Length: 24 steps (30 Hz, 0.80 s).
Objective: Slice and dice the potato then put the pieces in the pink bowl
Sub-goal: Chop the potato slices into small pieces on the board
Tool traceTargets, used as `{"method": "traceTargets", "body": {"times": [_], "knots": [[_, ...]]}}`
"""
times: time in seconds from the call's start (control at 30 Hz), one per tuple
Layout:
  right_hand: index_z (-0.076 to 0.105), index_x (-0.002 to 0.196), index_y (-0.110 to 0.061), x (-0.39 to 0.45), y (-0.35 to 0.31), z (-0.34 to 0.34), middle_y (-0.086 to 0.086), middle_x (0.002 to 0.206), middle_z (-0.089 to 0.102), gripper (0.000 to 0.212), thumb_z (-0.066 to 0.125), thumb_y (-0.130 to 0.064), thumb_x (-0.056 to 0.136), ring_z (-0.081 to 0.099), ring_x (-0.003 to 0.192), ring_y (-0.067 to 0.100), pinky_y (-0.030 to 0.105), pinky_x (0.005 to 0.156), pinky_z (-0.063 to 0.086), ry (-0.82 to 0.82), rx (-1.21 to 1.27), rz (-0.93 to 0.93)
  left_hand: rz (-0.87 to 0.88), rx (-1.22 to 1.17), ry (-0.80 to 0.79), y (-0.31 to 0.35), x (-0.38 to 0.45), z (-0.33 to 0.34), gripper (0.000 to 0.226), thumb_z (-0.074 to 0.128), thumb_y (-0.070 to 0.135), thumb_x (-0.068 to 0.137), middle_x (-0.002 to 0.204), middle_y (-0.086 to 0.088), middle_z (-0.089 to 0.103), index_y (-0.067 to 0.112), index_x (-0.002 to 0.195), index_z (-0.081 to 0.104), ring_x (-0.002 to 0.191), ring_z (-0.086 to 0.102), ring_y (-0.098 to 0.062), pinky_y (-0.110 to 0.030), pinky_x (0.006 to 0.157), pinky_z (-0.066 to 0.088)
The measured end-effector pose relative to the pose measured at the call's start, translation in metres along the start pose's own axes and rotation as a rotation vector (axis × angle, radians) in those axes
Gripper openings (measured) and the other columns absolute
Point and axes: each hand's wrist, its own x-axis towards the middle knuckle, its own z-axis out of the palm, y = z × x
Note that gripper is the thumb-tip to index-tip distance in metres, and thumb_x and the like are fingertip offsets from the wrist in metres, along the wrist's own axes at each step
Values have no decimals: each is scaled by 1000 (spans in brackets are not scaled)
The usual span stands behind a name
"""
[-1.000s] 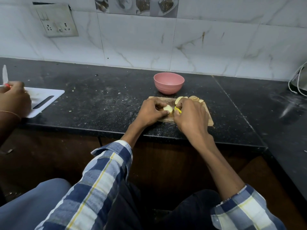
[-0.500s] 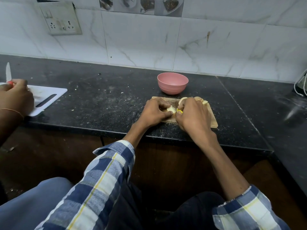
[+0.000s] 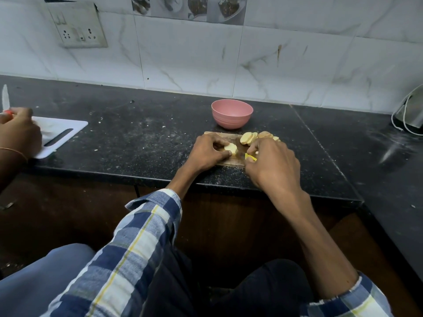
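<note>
A small wooden cutting board (image 3: 235, 138) lies near the counter's front edge. My left hand (image 3: 207, 151) pinches a pale potato piece (image 3: 230, 148) on it. Just to the right, my right hand (image 3: 272, 164) grips a knife with a yellow handle (image 3: 250, 157); its blade is hidden between my hands. Several cut potato slices (image 3: 248, 137) lean in a row at the board's far right. The pink bowl (image 3: 232, 113) stands just behind the board, and I see nothing inside it.
Another person's hand (image 3: 19, 133) at the far left holds a white knife (image 3: 5, 97) over a white cutting board (image 3: 59, 138). A device with a white cable (image 3: 409, 117) sits at the far right. A wall socket (image 3: 77, 27) hangs above the black counter (image 3: 137, 138).
My right hand has drawn slightly right and toward me, away from the potato piece. The view has drifted, shifting the scene a little to the right.
</note>
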Motion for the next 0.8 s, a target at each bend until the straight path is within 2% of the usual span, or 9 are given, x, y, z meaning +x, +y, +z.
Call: {"method": "traceTargets", "body": {"times": [0.23,0.37,0.53,0.67,0.8], "knots": [[68,113,-21,23,-6,31,8,107,70,19,66,-25,94,64,101,34,40,77,48,112,22,-56,-11,-24,22,1,-1,0,27,87,13,77,101,2,77,10,103,82,94,72,-10,-29,93,57],[68,111,-20,35,-10,44,9,106,70,21,69,-27,92,66,98,34,40,74,50,82,31,-43,-17,-59,42,-1,-2,2,22,85,9,75,95,3,77,10,97,83,90,73,-10,-31,89,59],[69,109,-18,44,-14,50,9,107,71,21,71,-24,89,66,100,34,39,75,49,62,31,-39,-16,-78,32,1,-2,2,20,85,6,75,90,5,75,12,94,83,87,73,-9,-25,83,57],[68,110,-16,44,-14,44,10,107,70,25,71,-17,85,65,103,34,40,80,51,19,3,-45,-13,-68,31,3,-2,1,20,84,5,76,90,7,74,10,95,83,87,72,-9,-22,84,57],[68,111,-17,38,-15,35,9,108,70,28,76,-19,84,66,103,32,41,83,54,-32,2,-21,7,-35,26,2,-1,0,20,84,5,77,91,7,73,9,97,82,89,71,-10,-21,85,56]]}}
